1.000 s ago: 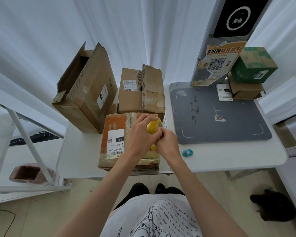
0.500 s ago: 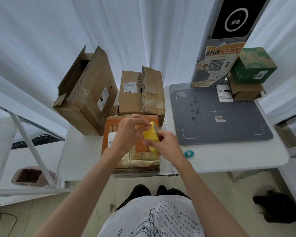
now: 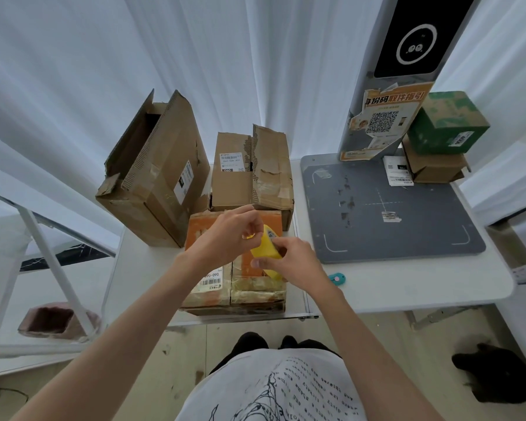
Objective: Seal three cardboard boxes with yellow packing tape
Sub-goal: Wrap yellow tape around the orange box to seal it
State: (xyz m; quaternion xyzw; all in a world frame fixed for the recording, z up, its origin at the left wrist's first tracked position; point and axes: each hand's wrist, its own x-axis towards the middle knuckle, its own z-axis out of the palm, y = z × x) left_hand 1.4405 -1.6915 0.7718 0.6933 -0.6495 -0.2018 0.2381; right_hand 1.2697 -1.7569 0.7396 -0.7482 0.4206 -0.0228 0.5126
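Note:
My right hand (image 3: pixel 289 262) grips a roll of yellow packing tape (image 3: pixel 266 249) above an orange-topped cardboard box (image 3: pixel 222 278) at the table's front edge. My left hand (image 3: pixel 225 238) pinches the tape's loose end just left of the roll. Behind that box stands a brown box (image 3: pixel 251 171) with torn flaps and a white label. A taller open box (image 3: pixel 157 174) leans at the back left.
A grey scanning mat (image 3: pixel 386 208) covers the right of the white table (image 3: pixel 407 284), with a kiosk post (image 3: pixel 386 101) behind it. A green box (image 3: pixel 447 123) sits on a small brown box (image 3: pixel 434 168) at the far right. A small teal cutter (image 3: pixel 337 278) lies near my right wrist.
Both hands lifted slightly and drew apart over the orange box. The roll tilted in my right hand, and my left fingers now pinch the tape end to the left of it.

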